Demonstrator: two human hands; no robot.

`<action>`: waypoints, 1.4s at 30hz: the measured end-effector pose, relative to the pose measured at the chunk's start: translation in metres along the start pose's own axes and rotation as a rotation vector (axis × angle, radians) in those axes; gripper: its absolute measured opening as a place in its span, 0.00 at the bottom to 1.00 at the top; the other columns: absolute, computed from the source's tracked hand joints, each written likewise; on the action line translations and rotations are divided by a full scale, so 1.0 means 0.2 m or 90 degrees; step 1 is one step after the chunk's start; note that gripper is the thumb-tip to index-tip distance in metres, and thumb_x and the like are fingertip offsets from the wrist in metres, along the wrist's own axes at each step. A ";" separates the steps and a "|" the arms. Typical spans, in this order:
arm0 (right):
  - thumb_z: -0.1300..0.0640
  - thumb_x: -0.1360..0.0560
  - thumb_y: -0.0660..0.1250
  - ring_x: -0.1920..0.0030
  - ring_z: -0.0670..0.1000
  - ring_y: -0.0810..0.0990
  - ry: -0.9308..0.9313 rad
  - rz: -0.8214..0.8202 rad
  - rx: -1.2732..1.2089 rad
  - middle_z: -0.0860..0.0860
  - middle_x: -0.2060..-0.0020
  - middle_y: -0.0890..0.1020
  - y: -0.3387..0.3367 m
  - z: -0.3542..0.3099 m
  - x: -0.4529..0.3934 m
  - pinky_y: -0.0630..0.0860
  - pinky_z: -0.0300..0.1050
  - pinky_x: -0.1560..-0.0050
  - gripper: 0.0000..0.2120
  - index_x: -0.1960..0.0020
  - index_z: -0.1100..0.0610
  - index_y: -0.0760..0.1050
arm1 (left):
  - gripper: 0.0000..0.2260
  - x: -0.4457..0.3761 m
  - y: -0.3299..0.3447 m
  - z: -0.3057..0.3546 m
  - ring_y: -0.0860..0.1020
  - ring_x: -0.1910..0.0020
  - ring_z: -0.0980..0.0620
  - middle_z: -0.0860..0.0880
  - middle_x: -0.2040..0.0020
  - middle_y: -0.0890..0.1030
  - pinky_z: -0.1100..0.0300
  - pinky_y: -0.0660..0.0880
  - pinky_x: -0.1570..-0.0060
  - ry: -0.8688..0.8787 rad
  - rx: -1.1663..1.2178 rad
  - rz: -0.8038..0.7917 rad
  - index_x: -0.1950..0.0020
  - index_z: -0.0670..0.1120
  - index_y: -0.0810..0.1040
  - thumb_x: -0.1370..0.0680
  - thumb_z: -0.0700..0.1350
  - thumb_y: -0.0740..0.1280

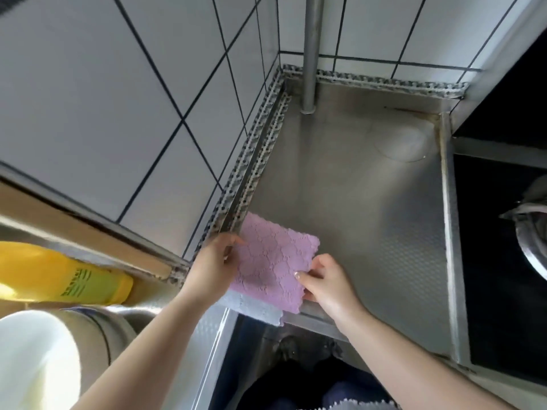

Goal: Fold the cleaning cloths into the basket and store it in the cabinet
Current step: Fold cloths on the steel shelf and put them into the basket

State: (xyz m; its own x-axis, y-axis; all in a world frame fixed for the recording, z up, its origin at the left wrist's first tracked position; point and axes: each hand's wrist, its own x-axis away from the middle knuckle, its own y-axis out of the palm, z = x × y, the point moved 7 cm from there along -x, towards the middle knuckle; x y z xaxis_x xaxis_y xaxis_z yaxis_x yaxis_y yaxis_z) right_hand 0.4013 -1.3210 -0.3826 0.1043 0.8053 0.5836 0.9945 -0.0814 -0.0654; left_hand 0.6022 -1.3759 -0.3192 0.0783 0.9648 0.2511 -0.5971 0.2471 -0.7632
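A pink cleaning cloth [273, 263] with a hexagon pattern lies folded at the near left corner of the steel counter [370, 202]. Its pale grey-blue underside [254, 307] shows along the near edge. My left hand [211, 263] holds the cloth's left edge, fingers curled onto it. On the right edge my right hand [322, 279] pinches the cloth between thumb and fingers. Another pale cloth [364, 405] peeks in at the bottom edge. No basket is in view.
White tiled walls [118, 99] meet at the counter's far corner, where a steel pole [310, 54] stands. A yellow bottle [68, 275] and a white round container [35, 362] sit at the left. A dark stove with a metal pot [529, 232] is at the right.
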 end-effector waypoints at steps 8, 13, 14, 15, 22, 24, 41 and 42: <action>0.63 0.29 0.71 0.69 0.46 0.75 -0.077 0.005 0.179 0.45 0.72 0.77 0.18 0.06 0.14 0.78 0.47 0.60 0.15 0.69 0.49 0.71 | 0.23 0.17 0.01 -0.19 0.69 0.32 0.50 0.48 0.29 0.69 0.67 0.62 0.38 0.036 -0.075 0.055 0.33 0.45 0.74 0.25 0.30 0.58; 0.62 0.29 0.69 0.68 0.46 0.78 -0.083 0.024 0.202 0.43 0.70 0.80 0.20 0.07 0.10 0.80 0.50 0.58 0.15 0.68 0.44 0.78 | 0.24 0.17 0.02 -0.21 0.68 0.31 0.49 0.49 0.28 0.66 0.61 0.68 0.38 0.062 -0.106 0.082 0.29 0.46 0.70 0.24 0.32 0.58; 0.63 0.29 0.69 0.66 0.47 0.79 -0.082 0.030 0.201 0.43 0.68 0.81 0.20 0.08 0.10 0.81 0.52 0.56 0.17 0.67 0.42 0.79 | 0.24 0.17 0.04 -0.21 0.68 0.31 0.49 0.49 0.27 0.66 0.59 0.69 0.38 0.069 -0.116 0.077 0.29 0.46 0.69 0.24 0.32 0.58; 0.63 0.29 0.68 0.65 0.47 0.80 -0.084 0.037 0.196 0.43 0.67 0.82 0.19 0.09 0.10 0.81 0.53 0.55 0.18 0.67 0.40 0.79 | 0.24 0.17 0.04 -0.21 0.68 0.31 0.49 0.49 0.27 0.65 0.58 0.70 0.39 0.076 -0.119 0.074 0.29 0.46 0.69 0.24 0.32 0.58; 0.66 0.28 0.67 0.61 0.41 0.80 -0.148 0.089 0.179 0.33 0.61 0.82 0.16 0.06 0.10 0.77 0.40 0.53 0.19 0.63 0.40 0.79 | 0.26 0.15 0.05 -0.21 0.68 0.31 0.51 0.51 0.27 0.65 0.66 0.66 0.41 0.113 -0.100 0.078 0.29 0.44 0.70 0.27 0.30 0.61; 0.65 0.27 0.67 0.61 0.41 0.79 -0.155 0.094 0.167 0.36 0.61 0.83 0.16 0.04 0.11 0.75 0.33 0.56 0.18 0.61 0.41 0.79 | 0.26 0.15 0.05 -0.21 0.68 0.31 0.50 0.50 0.27 0.65 0.66 0.65 0.41 0.116 -0.095 0.081 0.30 0.44 0.70 0.27 0.30 0.61; 0.58 0.24 0.61 0.32 0.48 0.65 -0.413 0.212 0.436 0.52 0.30 0.66 0.14 -0.07 0.15 0.62 0.44 0.31 0.18 0.35 0.56 0.74 | 0.20 0.14 0.16 -0.03 0.68 0.31 0.38 0.39 0.33 0.73 0.45 0.67 0.33 0.273 -0.217 0.069 0.37 0.36 0.75 0.29 0.34 0.60; 0.55 0.25 0.59 0.30 0.51 0.64 -0.467 0.208 0.514 0.55 0.29 0.67 0.21 -0.09 0.15 0.61 0.47 0.30 0.21 0.33 0.58 0.72 | 0.22 0.13 0.19 0.00 0.68 0.31 0.39 0.39 0.33 0.73 0.43 0.67 0.33 0.284 -0.238 0.048 0.35 0.37 0.74 0.28 0.37 0.57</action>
State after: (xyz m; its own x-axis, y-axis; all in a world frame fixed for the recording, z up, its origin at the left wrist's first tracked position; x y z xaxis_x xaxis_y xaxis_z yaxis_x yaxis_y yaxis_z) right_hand 0.4458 -1.3097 -0.3532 0.0653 0.9860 -0.1535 0.5987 -0.1617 -0.7845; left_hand 0.5825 -1.3421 -0.3417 0.4233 0.9057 -0.0245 -0.2977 0.1135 -0.9479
